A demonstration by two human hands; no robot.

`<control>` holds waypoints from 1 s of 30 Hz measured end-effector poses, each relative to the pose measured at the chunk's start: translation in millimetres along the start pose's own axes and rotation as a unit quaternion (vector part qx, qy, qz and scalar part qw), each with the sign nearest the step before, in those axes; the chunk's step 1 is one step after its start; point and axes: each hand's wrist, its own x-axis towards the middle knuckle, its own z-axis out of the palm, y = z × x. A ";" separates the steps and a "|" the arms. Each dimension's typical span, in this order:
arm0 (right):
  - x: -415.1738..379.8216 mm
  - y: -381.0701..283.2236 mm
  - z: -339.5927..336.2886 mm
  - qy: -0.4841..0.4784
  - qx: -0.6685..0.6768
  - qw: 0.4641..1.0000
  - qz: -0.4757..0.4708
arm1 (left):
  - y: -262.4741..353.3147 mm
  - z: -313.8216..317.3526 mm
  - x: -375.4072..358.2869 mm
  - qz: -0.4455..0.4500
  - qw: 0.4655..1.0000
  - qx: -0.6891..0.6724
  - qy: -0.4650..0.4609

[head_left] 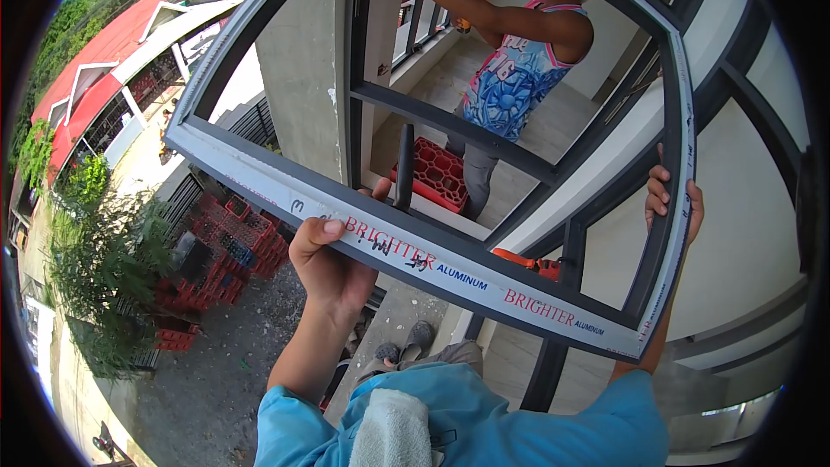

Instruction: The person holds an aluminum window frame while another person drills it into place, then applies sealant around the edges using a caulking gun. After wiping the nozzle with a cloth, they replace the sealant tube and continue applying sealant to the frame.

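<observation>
A dark grey aluminum window sash [471,272] is held up in front of me, its edge covered by white protective film with red and blue lettering and black handwriting. My left hand [333,264] grips its lower bar, thumb on the film and fingertips over the inner side. On the right-hand bar, my right hand [676,199] is wrapped around with its fingers showing inside. A black handle [405,169] sticks up from the lower bar near my left hand. Through the opening, a fixed dark window frame [458,134] stands in the wall.
Inside, a person [523,69] in a blue patterned jersey reaches toward the frame and has a yellow tool [471,7]. Behind the fixed frame sits a red crate [437,173]. An orange-red tool [540,266] shows below. Stacked red crates [225,246] lie far below, beyond the ledge [389,329].
</observation>
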 end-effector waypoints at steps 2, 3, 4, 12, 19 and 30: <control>0.0 -0.1 -0.9 -0.002 0.000 1.000 0.002 | -0.6 -1.0 -0.1 0.003 1.000 0.002 -0.005; 0.1 -0.1 -1.1 -0.003 0.000 1.000 0.003 | -0.6 -1.1 -0.6 0.002 1.000 0.000 -0.004; 0.3 0.0 -0.6 -0.004 0.004 1.000 0.004 | -0.9 -1.0 -1.0 0.001 1.000 -0.002 -0.003; -0.7 2.9 2.6 -0.001 0.011 1.000 -0.007 | -2.0 -0.3 -2.8 -0.001 1.000 -0.014 -0.021; -2.9 3.6 4.7 0.008 0.019 1.000 -0.006 | -7.4 -9.5 -4.9 0.000 1.000 -0.025 -0.016; -7.1 5.7 -2.4 -0.012 0.025 1.000 -0.008 | -6.9 -8.0 -12.3 0.004 1.000 -0.018 -0.002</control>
